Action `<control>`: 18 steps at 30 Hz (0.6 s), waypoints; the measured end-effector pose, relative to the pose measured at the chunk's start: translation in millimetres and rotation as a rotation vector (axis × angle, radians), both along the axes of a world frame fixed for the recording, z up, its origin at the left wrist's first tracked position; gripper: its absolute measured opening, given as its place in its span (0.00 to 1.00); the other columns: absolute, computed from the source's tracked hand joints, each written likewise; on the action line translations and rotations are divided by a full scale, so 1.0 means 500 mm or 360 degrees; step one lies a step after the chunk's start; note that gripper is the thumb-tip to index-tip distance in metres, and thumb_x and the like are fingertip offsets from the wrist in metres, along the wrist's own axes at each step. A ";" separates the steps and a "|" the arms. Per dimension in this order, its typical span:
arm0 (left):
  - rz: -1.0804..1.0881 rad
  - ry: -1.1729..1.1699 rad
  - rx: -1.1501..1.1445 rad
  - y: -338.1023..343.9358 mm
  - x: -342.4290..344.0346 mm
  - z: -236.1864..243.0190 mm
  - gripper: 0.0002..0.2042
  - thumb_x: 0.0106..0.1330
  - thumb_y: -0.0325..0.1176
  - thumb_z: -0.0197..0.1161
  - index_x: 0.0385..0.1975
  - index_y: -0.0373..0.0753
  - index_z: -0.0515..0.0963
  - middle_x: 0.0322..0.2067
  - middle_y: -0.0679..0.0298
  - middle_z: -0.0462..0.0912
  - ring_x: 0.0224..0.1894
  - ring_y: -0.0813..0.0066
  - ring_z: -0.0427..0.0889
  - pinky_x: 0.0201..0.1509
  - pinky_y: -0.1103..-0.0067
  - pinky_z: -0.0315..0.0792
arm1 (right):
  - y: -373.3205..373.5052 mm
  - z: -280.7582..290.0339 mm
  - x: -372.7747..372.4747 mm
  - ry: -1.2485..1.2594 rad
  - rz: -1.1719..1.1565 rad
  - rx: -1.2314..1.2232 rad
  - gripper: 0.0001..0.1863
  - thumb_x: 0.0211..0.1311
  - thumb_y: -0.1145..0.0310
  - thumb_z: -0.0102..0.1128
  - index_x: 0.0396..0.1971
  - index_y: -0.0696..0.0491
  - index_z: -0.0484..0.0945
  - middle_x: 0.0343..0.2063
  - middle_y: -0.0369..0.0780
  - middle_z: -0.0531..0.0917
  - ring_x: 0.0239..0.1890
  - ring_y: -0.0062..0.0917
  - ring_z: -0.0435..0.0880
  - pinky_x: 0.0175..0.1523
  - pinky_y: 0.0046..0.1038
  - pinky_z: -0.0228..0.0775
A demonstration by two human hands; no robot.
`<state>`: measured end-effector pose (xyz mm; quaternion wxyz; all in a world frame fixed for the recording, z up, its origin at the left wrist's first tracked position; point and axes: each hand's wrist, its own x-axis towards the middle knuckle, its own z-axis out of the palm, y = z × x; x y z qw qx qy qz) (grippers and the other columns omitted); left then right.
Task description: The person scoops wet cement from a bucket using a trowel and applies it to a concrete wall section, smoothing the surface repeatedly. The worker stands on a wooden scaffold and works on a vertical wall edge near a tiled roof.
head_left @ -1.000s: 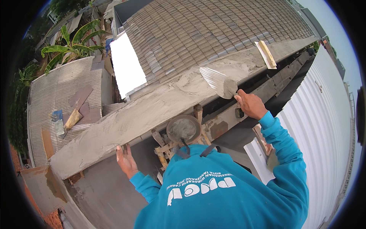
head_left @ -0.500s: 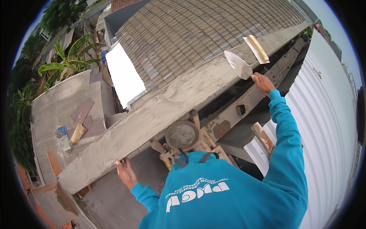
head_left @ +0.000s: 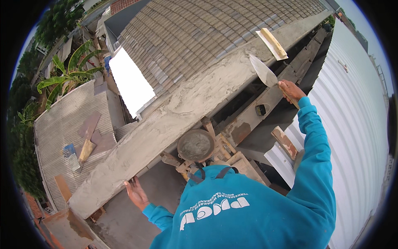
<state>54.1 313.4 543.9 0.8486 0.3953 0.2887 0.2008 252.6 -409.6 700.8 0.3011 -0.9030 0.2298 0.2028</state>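
1. I see the right hand (head_left: 291, 90) closed in a fist around the handle of a trowel (head_left: 264, 72), arm stretched far out.
2. The trowel blade, grey with mortar, is tilted just above the far stretch of the plastered wall top (head_left: 174, 120).
3. The left hand (head_left: 136, 193) is open, fingers spread, palm pressed against the near end of the wall top, on its side face.
4. A wooden float (head_left: 272, 43) lies on the wall top just beyond the trowel.
5. A round pan of mortar (head_left: 195, 145) sits on wooden scaffolding beside the wall top, between the two hands.
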 end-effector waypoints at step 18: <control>0.0040 -0.0006 -0.0031 -0.011 0.002 0.000 0.27 0.71 0.40 0.63 0.59 0.25 0.66 0.60 0.53 0.68 0.65 0.58 0.65 0.75 0.63 0.59 | -0.038 -0.035 0.149 -0.0268 0.0324 -0.0538 0.25 0.74 0.46 0.43 0.54 0.50 0.76 0.30 0.47 0.83 0.28 0.34 0.86 0.28 0.36 0.76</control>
